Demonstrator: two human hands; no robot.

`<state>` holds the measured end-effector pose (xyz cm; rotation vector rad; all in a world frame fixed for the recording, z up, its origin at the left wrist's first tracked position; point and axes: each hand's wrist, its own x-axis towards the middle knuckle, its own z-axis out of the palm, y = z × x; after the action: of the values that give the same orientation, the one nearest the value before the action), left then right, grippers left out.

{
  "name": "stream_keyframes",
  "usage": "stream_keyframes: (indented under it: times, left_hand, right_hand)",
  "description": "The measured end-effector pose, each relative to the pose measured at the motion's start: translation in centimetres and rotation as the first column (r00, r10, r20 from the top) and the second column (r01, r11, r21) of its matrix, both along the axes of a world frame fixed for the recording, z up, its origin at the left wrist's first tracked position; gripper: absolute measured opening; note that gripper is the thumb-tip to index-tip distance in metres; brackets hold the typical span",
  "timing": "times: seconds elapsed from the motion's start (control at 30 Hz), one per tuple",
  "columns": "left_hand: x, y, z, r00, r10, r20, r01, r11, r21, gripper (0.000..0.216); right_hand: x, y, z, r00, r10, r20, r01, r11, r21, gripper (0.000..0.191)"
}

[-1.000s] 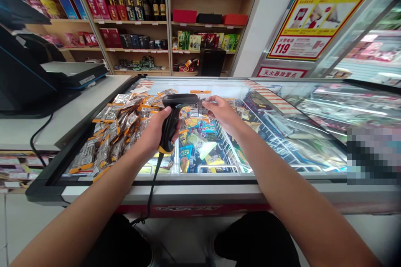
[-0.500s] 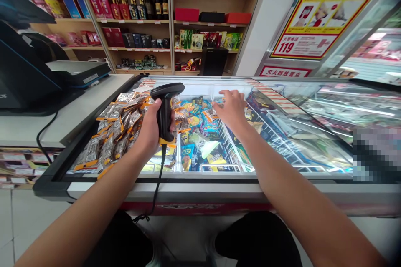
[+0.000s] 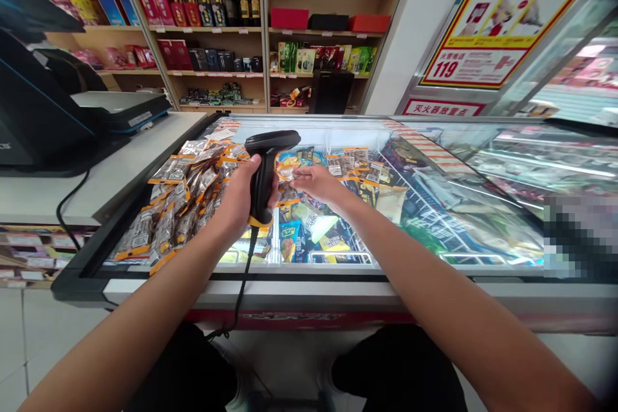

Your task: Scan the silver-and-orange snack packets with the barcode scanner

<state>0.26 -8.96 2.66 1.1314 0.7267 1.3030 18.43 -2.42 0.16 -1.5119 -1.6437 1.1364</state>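
Note:
My left hand [image 3: 239,196] is wrapped around the handle of a black and yellow barcode scanner [image 3: 263,183], its head pointing to the right. Just right of the scanner, my right hand [image 3: 321,187] has its fingers together at the edge of a small snack packet [image 3: 288,196], apparently pinching it; the fingertips are partly unclear. A large heap of silver and orange packets [image 3: 186,196] lies left of the scanner on the freezer's glass top. Several like packets [image 3: 355,164] lie beyond my right hand.
Frozen goods in bags [image 3: 321,225] show inside the chest freezer [image 3: 309,290], in white wire baskets. At left a counter [image 3: 43,199] carries a dark scale [image 3: 38,96]. Shelves [image 3: 207,29] of bottles and boxes stand behind. The scanner's cord [image 3: 245,283] hangs over the front edge.
My right hand has moved left and nearer from over the right-hand packets to those beside the scanner, its fingers drawing together. The scanner has shifted slightly right in my left hand.

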Motion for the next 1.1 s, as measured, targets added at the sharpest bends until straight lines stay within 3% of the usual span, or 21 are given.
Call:
stream_keyframes:
  times: [0.17, 0.3, 0.6, 1.1]
  left_hand:
    - [0.0, -0.2, -0.1, 0.992, -0.071, -0.104, 0.069, 0.997, -0.016, 0.039]
    - [-0.1, -0.3, -0.6, 0.963, -0.135, -0.235, 0.137, 0.991, -0.009, 0.046]
    - [0.0, -0.2, -1.2, 0.923, -0.247, -0.296, 0.250, 0.968, -0.029, 0.050]
    - [-0.5, 0.0, -1.5, 0.923, -0.229, -0.311, 0.214, 0.974, -0.080, 0.047]
  right_hand:
    - [2.5, 0.9, 1.1, 0.937, -0.212, -0.278, 0.225, 0.974, 0.014, 0.043]
    - [3.7, 1.6, 1.7, 0.865, -0.260, -0.429, 0.317, 0.946, 0.066, 0.038]
    - [3.7, 1.6, 2.1, 0.865, -0.254, -0.433, 0.320, 0.943, 0.085, 0.034]
    - [4.5, 1.9, 1.8, 0.870, -0.247, -0.426, 0.322, 0.940, 0.113, 0.031]
